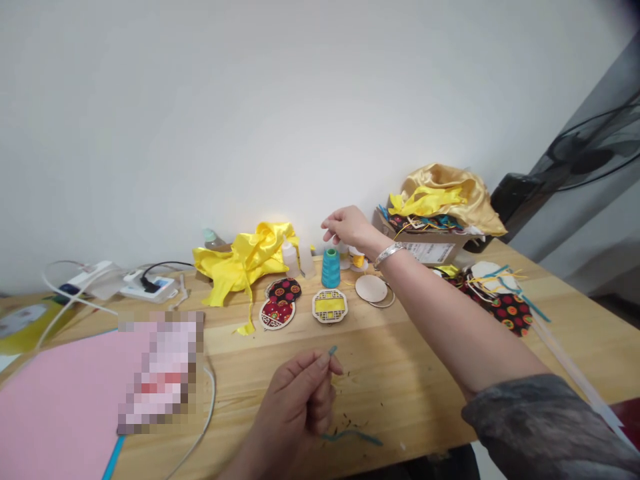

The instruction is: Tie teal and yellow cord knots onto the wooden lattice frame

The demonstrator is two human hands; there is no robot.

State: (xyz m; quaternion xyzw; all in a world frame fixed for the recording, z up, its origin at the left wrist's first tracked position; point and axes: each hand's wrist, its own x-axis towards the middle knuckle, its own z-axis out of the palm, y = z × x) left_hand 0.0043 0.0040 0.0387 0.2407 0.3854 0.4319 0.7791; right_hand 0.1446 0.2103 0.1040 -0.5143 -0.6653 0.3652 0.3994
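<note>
- Pale wooden table [425, 400] covers the lower part of the scene, with small dark scraps scattered at its near middle
- Nearest, a teal strand [357, 437] lies loosely curved on the wood, just right of the left hand
- Left hand [305, 393], near middle, is closed, thumb and forefinger pinching thread, with a short teal tip [333, 350] standing out above the pinch; whether it joins the strand below cannot be told
- At near left, a large pink sheet [65, 387] lies beside a white cable [214, 387]
- Farther back, an openwork wooden frame [329, 306] backed in yellow sits in the middle, just in front of the teal spool [331, 270], which stands upright
- Left of the frame lies a red patterned piece [277, 313]; to its right, a pale disc [371, 289]
- Right hand [347, 225] reaches from the right over the spool, fingers bent and fingertips close together just above its top; I cannot tell whether they hold thread
- Far left of the spool, crumpled yellow cloth [240, 257]; far right, a cardboard box [390, 227] heaped with gold cloth [445, 177]
- Farthest, a plain grey-white wall [300, 120]
</note>
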